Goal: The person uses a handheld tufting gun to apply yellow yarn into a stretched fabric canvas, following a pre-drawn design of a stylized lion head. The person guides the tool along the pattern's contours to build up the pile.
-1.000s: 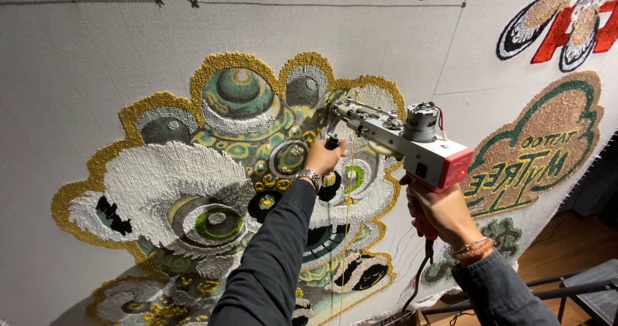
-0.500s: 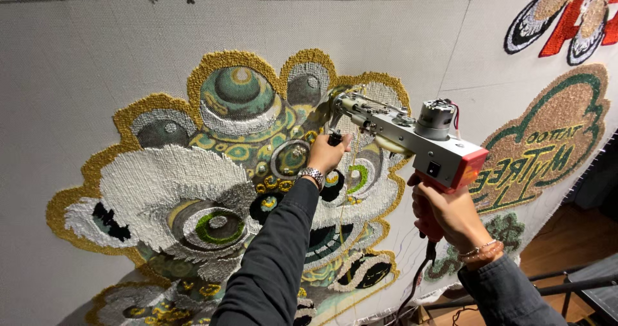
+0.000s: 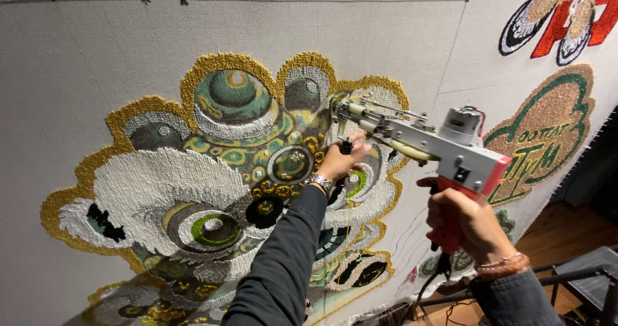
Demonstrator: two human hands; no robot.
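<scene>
While the head view looks down both forearms, the tufting gun (image 3: 418,136) sits between the two hands, nose pressed to the backing cloth (image 3: 84,62) at the gold-edged upper right of the lion-head rug design (image 3: 212,171). Right hand (image 3: 467,220): fingers wrapped tight round the red rear grip below the gun's grey body, wrist cocked up, beaded bracelets (image 3: 508,263) at the wrist, grey sleeve below. Black power cord (image 3: 428,284) hangs straight down from under that hand. Left hand (image 3: 341,160): arm stretched forward and up across the design, dark sleeve, metal watch (image 3: 319,182) on the wrist; fingers closed round the black front handle under the gun's barrel, knuckles close to the cloth. Gun body runs diagonally, motor end high and near the right hand, needle end ahead of and just above the left hand, touching the pile. Left of the left arm: white tufted area with a green-ringed eye. Right of the right hand: an oval brown and green tufted piece (image 3: 547,133) on the same cloth, with a red, white and black piece (image 3: 566,17) well above it. Wooden floor (image 3: 566,229) shows lower right, behind the right wrist.
</scene>
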